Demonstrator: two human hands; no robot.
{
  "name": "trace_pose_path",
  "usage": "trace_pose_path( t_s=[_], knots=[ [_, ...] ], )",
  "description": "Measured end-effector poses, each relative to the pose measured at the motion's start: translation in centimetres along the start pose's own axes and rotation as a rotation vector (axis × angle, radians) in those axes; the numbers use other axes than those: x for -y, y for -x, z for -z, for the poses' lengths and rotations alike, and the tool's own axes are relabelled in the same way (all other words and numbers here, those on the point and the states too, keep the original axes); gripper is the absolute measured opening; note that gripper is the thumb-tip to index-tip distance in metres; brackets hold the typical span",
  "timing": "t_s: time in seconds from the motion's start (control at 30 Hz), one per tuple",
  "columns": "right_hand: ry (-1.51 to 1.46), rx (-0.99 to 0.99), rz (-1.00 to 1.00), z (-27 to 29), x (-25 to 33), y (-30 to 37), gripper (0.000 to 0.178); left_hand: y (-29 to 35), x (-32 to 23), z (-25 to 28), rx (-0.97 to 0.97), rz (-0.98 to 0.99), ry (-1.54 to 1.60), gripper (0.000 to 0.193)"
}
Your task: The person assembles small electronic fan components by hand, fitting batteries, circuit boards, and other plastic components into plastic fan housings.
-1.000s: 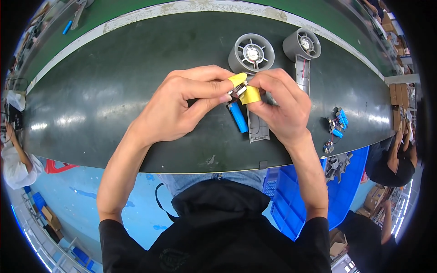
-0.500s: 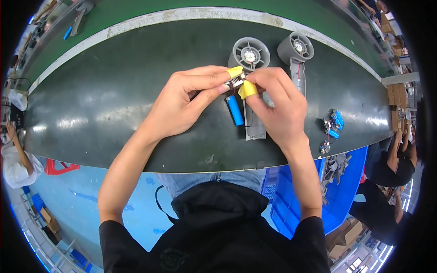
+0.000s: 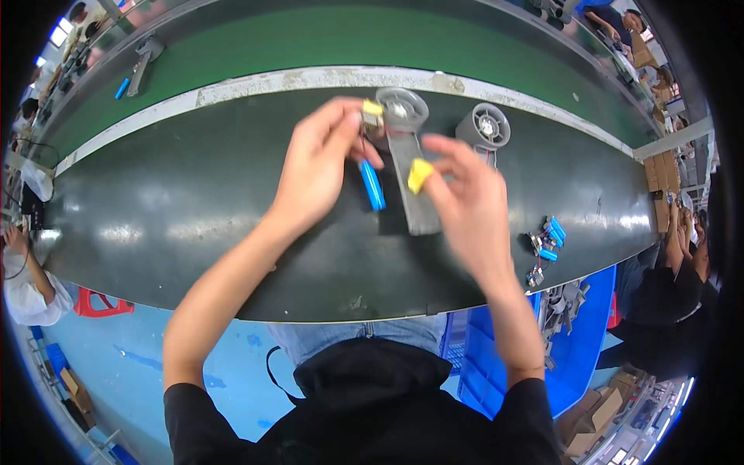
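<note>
Small greyish circuit board (image 3: 372, 121), blurred, was pinched in L hand (image 3: 316, 163) over dark desk (image 3: 178, 194), left of grey plastic long-handled fan (image 3: 418, 208), prob. by fingertips to leave edges clear. Blue cylindrical batt. (image 3: 373, 186) lay nearer. R hand (image 3: 474, 205), apparently empty, was spread wide.

Right hand (image 3: 471, 203): motion-blurred. Part (image 3: 372, 121) in left hand (image 3: 319, 161): partly hidden, blurred. Right fan (image 3: 487, 126): handle (image 3: 490, 158) mostly behind right hand. Battery cluster (image 3: 549, 244), near right: details too small.
</note>
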State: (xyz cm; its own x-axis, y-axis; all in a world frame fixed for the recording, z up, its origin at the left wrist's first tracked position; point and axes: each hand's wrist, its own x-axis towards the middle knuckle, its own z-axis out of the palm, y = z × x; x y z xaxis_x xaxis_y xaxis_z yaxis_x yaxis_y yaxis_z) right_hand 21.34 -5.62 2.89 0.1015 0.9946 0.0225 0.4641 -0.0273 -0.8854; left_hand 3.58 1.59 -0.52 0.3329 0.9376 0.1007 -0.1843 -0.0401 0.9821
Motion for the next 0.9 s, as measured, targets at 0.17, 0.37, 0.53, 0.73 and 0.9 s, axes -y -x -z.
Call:
trace_pose_path(
  t_s=[0.17, 0.37, 0.53, 0.73, 0.9],
  knots=[
    [0.286, -0.141, 0.296, -1.9, 1.2, -12.7, 0.034, -11.5, -2.0, 3.6, -0.199, 0.027, -0.158, 0.022],
    [0.377, -0.320, 0.384, -6.5, -2.3, -25.3, 0.029, -21.2, 2.3, 8.0, -0.350, -0.135, -0.368, 0.025],
    [0.470, -0.325, 0.300, -4.5, -2.8, -24.8, 0.029, -20.2, 3.6, 8.7, -0.522, -0.312, -0.905, 0.022],
    [0.485, -0.253, 0.233, 7.0, 1.8, -12.6, 0.031, -11.4, -3.2, 2.3, -0.045, -0.422, -0.742, 0.044],
    [0.406, -0.098, -0.022, 13.4, -0.1, -1.0, 0.024, -7.6, -2.2, -3.7, 0.350, -0.304, -0.821, 0.088]
  ],
)
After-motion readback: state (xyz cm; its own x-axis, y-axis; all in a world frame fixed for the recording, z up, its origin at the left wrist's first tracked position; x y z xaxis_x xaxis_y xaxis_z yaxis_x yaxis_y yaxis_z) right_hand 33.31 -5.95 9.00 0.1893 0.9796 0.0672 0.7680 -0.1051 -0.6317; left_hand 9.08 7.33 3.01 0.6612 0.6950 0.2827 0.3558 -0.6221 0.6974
